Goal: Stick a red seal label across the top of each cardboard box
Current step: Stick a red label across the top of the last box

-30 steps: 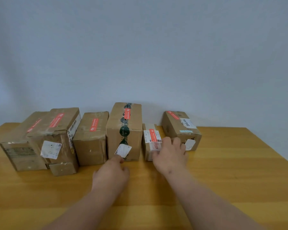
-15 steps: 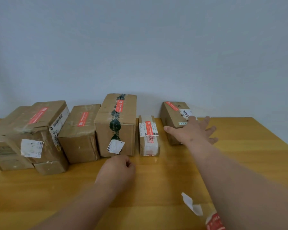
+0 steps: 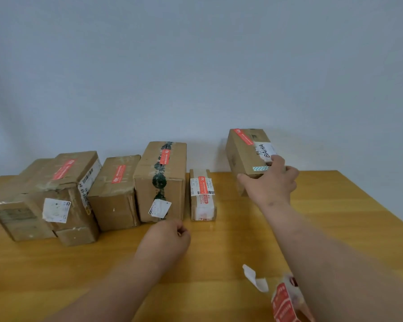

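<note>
Several cardboard boxes stand in a row along the back of the wooden table (image 3: 219, 252), each with a red seal label on top. My right hand (image 3: 271, 182) grips the front end of the rightmost box (image 3: 244, 152), which is tilted up off the table; a red label and a white "BAHA" sticker are on its top. My left hand (image 3: 165, 240) rests as a loose fist on the table, just in front of the tall box with green tape (image 3: 161, 180). A small narrow box (image 3: 201, 194) sits between the two hands.
A roll of red seal labels (image 3: 285, 300) lies near the front edge under my right forearm, with a peeled white backing strip (image 3: 254, 278) beside it. Left of the tall box stand a medium box (image 3: 115, 191) and stacked larger boxes (image 3: 56, 196). A plain wall is behind.
My right hand went from the small narrow box to the rightmost box, took hold of it and lifted its front end. The left hand stayed curled by the tall box. The view shifted.
</note>
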{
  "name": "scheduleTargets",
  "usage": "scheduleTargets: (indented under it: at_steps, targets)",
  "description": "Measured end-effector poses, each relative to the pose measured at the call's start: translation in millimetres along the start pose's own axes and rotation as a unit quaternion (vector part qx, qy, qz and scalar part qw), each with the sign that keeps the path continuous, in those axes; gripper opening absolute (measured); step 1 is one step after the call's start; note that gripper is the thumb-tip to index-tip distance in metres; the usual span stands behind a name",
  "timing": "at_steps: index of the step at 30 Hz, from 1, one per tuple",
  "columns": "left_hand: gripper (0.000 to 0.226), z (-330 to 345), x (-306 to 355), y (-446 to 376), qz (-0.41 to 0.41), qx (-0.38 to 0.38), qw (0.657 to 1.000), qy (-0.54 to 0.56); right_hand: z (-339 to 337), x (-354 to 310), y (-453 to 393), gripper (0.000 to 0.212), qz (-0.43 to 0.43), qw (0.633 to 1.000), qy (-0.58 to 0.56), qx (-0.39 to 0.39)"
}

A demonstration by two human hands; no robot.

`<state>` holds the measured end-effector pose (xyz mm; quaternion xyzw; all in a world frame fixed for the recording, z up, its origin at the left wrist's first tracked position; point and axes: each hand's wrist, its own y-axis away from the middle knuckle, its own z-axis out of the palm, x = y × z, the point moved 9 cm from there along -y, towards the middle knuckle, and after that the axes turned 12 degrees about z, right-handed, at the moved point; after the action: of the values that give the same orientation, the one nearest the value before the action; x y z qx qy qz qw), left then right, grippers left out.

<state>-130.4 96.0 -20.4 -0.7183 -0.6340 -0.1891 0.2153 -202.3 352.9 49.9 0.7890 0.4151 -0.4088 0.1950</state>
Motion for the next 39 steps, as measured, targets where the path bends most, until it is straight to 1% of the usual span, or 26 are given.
scheduleTargets:
  at_steps: [2,5,8,10,12,14,16,17,18,19,20,21,23,24,25,27,29,30,32,34,35,37,39]
  targets:
    - [0.009,-11,11,12,0.010,0.015,1.000,0.013,-14,-7,12,0.095,-0.011,0.999,-0.038,-0.021]
    - [0.010,-35,22,33,0.018,0.045,0.998,0.031,-30,-15,39,0.100,-0.029,0.993,-0.091,-0.072]
    - [0.015,-63,26,56,0.021,0.091,0.995,0.033,-39,-20,75,0.097,-0.063,0.982,-0.109,-0.144]
    - [0.020,-85,22,74,0.012,0.143,0.989,0.046,-40,-19,99,0.097,-0.077,0.970,-0.106,-0.205]
    - [0.024,-107,14,95,-0.007,0.210,0.973,0.094,-39,-17,122,0.099,-0.081,0.955,-0.095,-0.270]
    - [0.030,-127,2,115,-0.031,0.278,0.945,0.168,-34,-16,144,0.106,-0.084,0.936,-0.080,-0.333]
    - [0.032,-141,-9,133,-0.045,0.317,0.917,0.237,-25,-12,169,0.113,-0.088,0.911,-0.056,-0.400]
    - [0.032,-145,-13,140,-0.044,0.323,0.910,0.256,-20,-10,183,0.114,-0.092,0.897,-0.038,-0.431]
    - [0.031,-147,-17,147,-0.042,0.319,0.908,0.267,-14,-7,197,0.115,-0.099,0.885,-0.014,-0.456]
    - [0.033,-145,-22,151,-0.043,0.299,0.913,0.274,-8,-5,209,0.115,-0.109,0.876,0.013,-0.470]
    - [0.032,-139,-27,154,-0.045,0.266,0.922,0.276,-3,-2,219,0.115,-0.120,0.870,0.040,-0.477]
    - [0.027,-131,-32,155,-0.050,0.222,0.936,0.269,1,0,228,0.114,-0.133,0.866,0.066,-0.477]
    - [0.017,-110,-41,161,-0.064,0.127,0.963,0.228,9,4,239,0.108,-0.160,0.864,0.123,-0.462]
    - [0.018,-102,-44,163,-0.064,0.099,0.972,0.204,12,7,241,0.105,-0.171,0.862,0.153,-0.452]
    - [0.021,-97,-46,164,-0.061,0.082,0.978,0.181,16,10,243,0.103,-0.182,0.857,0.190,-0.444]
    - [0.024,-95,-42,167,-0.043,0.075,0.987,0.135,23,18,243,0.101,-0.215,0.837,0.287,-0.414]
    - [0.024,-95,-34,165,-0.016,0.062,0.995,0.076,26,22,240,0.098,-0.227,0.822,0.340,-0.397]
    - [0.023,-94,-29,163,0.000,0.052,0.998,0.046,27,21,240,0.094,-0.221,0.822,0.338,-0.402]
    - [0.021,-91,-18,159,0.025,0.035,0.999,-0.002,29,11,239,0.077,-0.219,0.834,0.316,-0.397]
    - [0.021,-88,-8,154,0.054,0.030,0.998,-0.029,32,-2,237,0.058,-0.243,0.847,0.307,-0.361]
    - [0.021,-86,-3,153,0.070,0.026,0.996,-0.039,36,-7,239,0.052,-0.263,0.846,0.310,-0.344]
    - [0.022,-83,4,150,0.093,0.018,0.994,-0.055,46,-10,244,0.047,-0.289,0.842,0.313,-0.330]
    - [0.022,-83,4,147,0.095,0.015,0.994,-0.058,54,-7,243,0.046,-0.270,0.851,0.296,-0.341]
